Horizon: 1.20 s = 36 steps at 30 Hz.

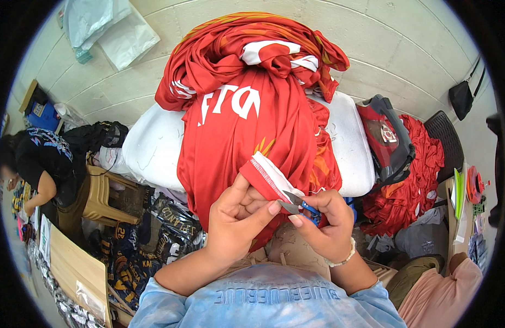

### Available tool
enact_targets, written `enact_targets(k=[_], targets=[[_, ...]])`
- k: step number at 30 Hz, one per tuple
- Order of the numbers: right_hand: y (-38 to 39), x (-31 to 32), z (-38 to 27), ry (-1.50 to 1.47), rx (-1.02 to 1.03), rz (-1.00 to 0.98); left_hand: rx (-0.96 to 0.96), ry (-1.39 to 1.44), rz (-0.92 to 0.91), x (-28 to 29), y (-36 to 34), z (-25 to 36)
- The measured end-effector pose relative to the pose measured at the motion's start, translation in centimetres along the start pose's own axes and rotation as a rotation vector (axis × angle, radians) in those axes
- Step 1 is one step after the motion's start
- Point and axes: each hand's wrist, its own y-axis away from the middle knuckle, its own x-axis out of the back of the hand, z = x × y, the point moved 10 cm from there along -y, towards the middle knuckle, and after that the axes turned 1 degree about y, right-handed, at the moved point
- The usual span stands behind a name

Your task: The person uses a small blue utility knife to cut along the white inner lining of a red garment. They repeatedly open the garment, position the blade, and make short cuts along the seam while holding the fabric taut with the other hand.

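Red jersey fabric (274, 109) with white lettering is heaped on a white padded surface (149, 139) in front of me. My left hand (236, 218) grips the end of a red and white band (266, 175) with a zigzag-stitched seam. My right hand (331, 227) is closed on small scissors (309, 211) with blue handles, whose parted blades are at the lower end of the band. Short white threads show beside the blades.
At left are a co-worker (39, 169), a beige plastic chair (102, 210), dark printed garments (127, 257) and a board (72, 262). A grey-red bag (389, 153) and red cloth (400, 202) lie right. Another person (443, 295) is at lower right.
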Motion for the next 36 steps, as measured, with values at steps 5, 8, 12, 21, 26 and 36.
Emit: enact_targets(k=[5,8,12,21,26,36], targets=[[-0.3,0.0,-0.4,0.027,0.015,0.006,-0.002,-0.009,-0.019,-0.1,0.1,0.0],[-0.3,0.0,-0.4,0.014,-0.004,0.007,-0.019,0.001,-0.032,-0.2,0.1,0.2],[-0.3,0.1,-0.3,0.052,-0.018,0.013,-0.02,0.012,-0.012,0.0,0.2,0.1],[0.7,-1.3,2.3,-0.232,-0.207,-0.018,0.003,0.056,-0.005,-0.1,0.3,0.0],[0.6,-1.6,2.2,-0.057,-0.127,-0.147,0.012,0.16,0.104,1.5,-0.2,-0.1],[0.3,0.0,-0.2,0.003,0.048,0.039,0.047,0.17,0.075,0.8,0.1,-0.3]])
